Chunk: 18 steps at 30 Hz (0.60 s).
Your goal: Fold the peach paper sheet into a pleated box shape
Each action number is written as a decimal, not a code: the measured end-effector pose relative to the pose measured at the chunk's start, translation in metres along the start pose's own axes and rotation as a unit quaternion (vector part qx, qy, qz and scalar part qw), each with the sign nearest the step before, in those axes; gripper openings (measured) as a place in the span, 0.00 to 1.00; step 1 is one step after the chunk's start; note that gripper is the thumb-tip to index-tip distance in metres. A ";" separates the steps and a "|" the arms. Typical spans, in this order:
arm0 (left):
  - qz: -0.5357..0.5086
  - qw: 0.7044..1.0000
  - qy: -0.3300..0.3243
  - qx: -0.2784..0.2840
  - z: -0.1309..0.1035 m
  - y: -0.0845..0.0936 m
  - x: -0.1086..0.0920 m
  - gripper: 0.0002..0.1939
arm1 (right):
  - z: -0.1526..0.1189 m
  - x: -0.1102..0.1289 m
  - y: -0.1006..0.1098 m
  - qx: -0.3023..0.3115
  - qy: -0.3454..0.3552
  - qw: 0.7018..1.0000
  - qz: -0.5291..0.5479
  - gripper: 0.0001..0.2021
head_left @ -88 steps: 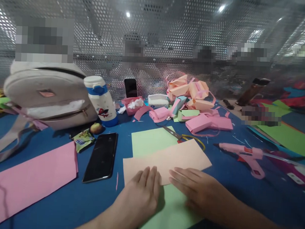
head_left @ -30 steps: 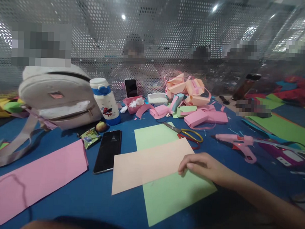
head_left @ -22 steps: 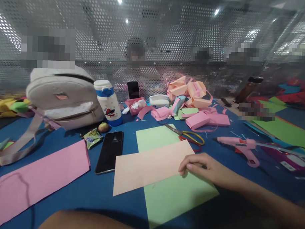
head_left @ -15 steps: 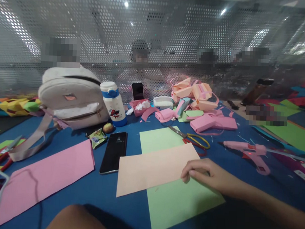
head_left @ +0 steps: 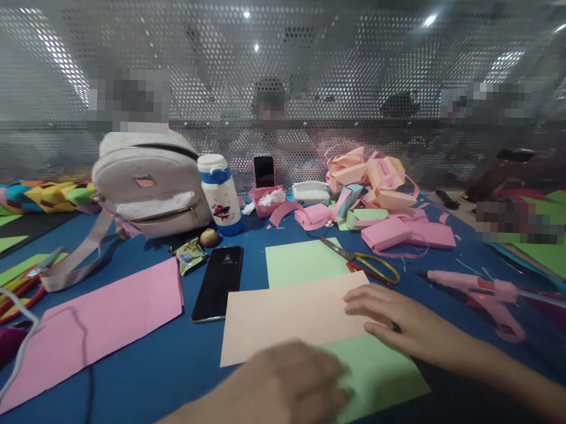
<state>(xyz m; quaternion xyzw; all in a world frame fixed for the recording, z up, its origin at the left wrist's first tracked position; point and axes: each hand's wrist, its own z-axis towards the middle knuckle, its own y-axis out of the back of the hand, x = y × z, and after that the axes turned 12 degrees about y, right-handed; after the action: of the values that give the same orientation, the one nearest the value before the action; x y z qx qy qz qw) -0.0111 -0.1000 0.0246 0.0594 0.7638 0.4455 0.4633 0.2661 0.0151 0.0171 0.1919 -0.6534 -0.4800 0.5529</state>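
Observation:
A peach sheet of paper [head_left: 283, 317] lies crosswise over a light green sheet [head_left: 374, 373], whose upper part shows behind it. My right hand [head_left: 391, 318] rests at the peach sheet's right end, thumb and fingers apart and holding nothing. Over the lower edge of both sheets is my left hand [head_left: 290, 385], smeared by motion, so its fingers cannot be made out. Scissors [head_left: 367, 261] with yellow and red handles lie just behind the right hand, their blades on the green sheet.
A black phone [head_left: 218, 284] and a pink sheet [head_left: 107, 323] lie left. Behind stand a white backpack [head_left: 149, 182] and a bottle [head_left: 221, 197]. A pink glue gun [head_left: 484, 296] lies right, its red light lit. Folded paper pieces [head_left: 403, 231] pile at the back. A perforated metal screen [head_left: 213, 80] rises behind.
My left hand has come in from the lower left over the papers. The fingers of my right hand have uncurled and spread on the peach sheet. The view has shifted slightly left.

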 end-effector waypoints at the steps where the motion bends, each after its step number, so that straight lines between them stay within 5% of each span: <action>1: 0.117 0.986 0.038 -0.114 -0.003 0.004 0.010 0.24 | 0.000 0.000 0.000 0.008 0.004 1.000 -0.020 0.16; 2: 0.224 0.953 0.075 -0.189 -0.006 0.005 0.020 0.25 | 0.002 -0.001 -0.001 0.014 0.009 0.999 -0.038 0.16; 6: 0.383 0.889 0.119 -0.220 -0.012 -0.003 0.044 0.22 | 0.020 -0.004 -0.005 -0.002 0.029 0.992 -0.122 0.19; 13: 0.237 0.939 0.086 -0.235 -0.010 -0.003 0.059 0.21 | 0.046 -0.014 0.001 -0.048 -0.032 0.983 -0.173 0.13; 18: 0.083 0.957 0.063 -0.272 -0.011 0.007 0.066 0.19 | 0.032 -0.006 0.007 -0.024 -0.099 0.995 0.020 0.05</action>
<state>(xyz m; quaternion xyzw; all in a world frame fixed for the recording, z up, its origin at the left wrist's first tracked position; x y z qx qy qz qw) -0.0591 -0.0695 -0.0117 -0.0337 0.6336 0.6761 0.3746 0.2407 0.0364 0.0215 0.1170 -0.6968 -0.5011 0.4998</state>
